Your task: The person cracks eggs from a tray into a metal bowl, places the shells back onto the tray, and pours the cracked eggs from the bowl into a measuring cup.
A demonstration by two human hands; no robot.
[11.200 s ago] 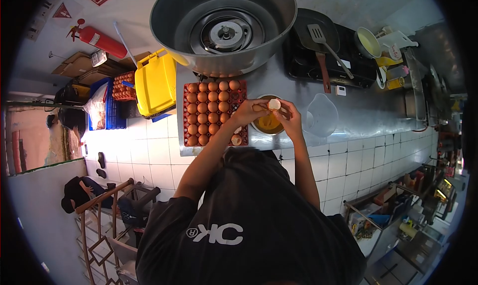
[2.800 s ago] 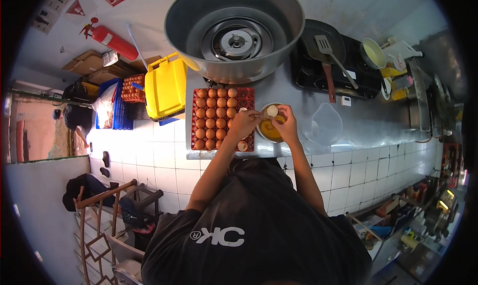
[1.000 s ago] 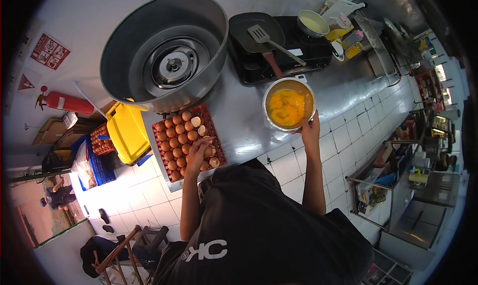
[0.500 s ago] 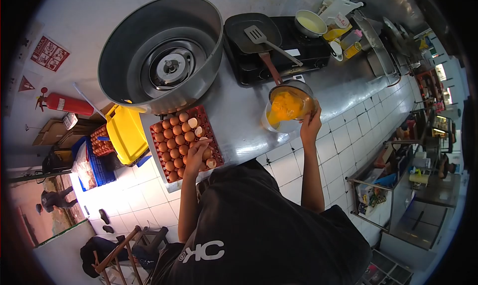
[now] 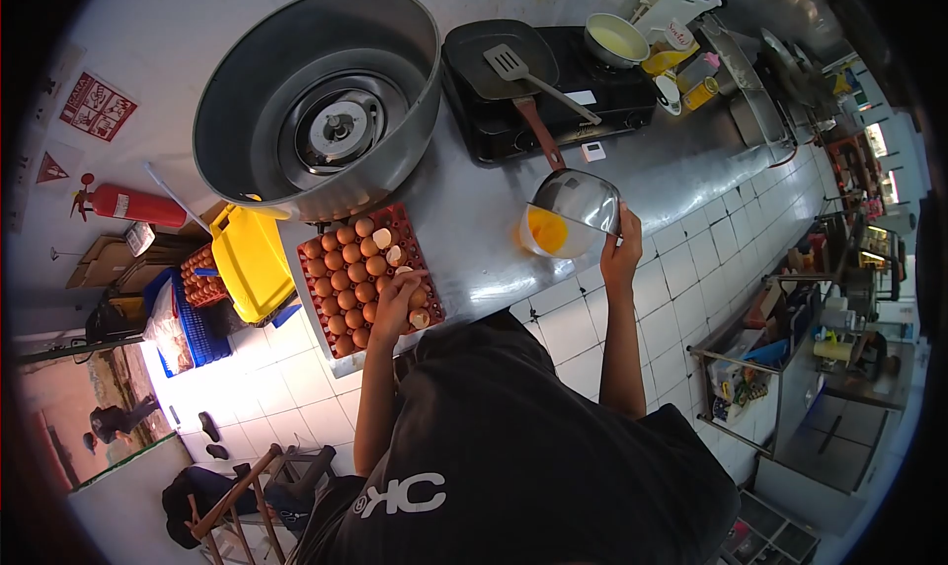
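My right hand (image 5: pixel 621 251) grips the rim of a shiny metal bowl (image 5: pixel 590 198), which is tipped on its side. Right below and against it stands a whitish container (image 5: pixel 573 243) with orange-yellow egg yolk (image 5: pixel 546 229) inside. My left hand (image 5: pixel 395 303) rests over the right side of a red egg tray (image 5: pixel 416 252), fingers stretched out above the eggs and touching or nearly touching them. Brown eggs (image 5: pixel 341 282) fill much of the tray. Cracked shells (image 5: pixel 382 238) sit in its right-hand cells.
A large grey metal drum (image 5: pixel 415 130) stands behind the tray. Beside it, a black stove (image 5: pixel 617 96) carries a square pan (image 5: pixel 474 51), a spatula (image 5: pixel 553 98) and a pale bowl (image 5: pixel 617 41). A yellow lid (image 5: pixel 252 264) is left of the steel table (image 5: pixel 484 259).
The egg has slid out of the metal bowl into the container below. My right hand has tilted the bowl further. My left hand has shifted slightly over the tray.
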